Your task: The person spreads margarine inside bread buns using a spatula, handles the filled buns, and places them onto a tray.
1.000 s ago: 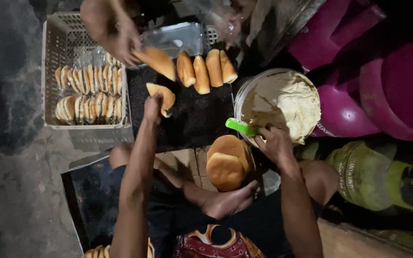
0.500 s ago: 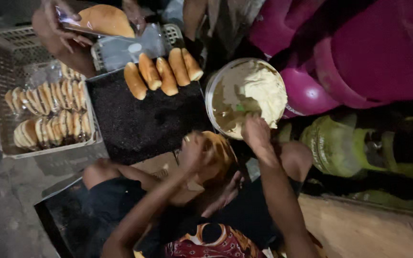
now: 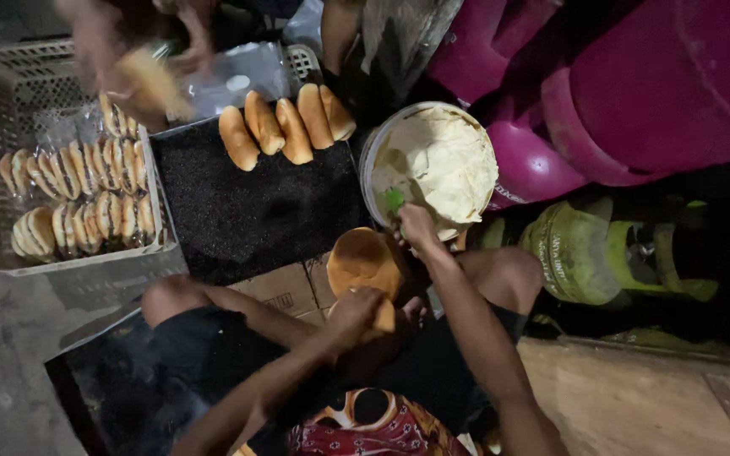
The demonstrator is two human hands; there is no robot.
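Bun [image 3: 365,263], split open, rests in the left hand [image 3: 358,311], whose fingers curl under its lower edge above the lap. It looks soft and light, best cradled from beneath, not pinched. Right hand [image 3: 416,225] grips a green spreader [image 3: 394,200] dipped into the cream tub [image 3: 433,165]. Beyond, finished buns [image 3: 285,128] line the dark tray [image 3: 255,211].

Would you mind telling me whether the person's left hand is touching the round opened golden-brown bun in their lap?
Touching: the head view shows the left hand gripping the lower edge of the round opened golden-brown bun, fingers overlapping it.
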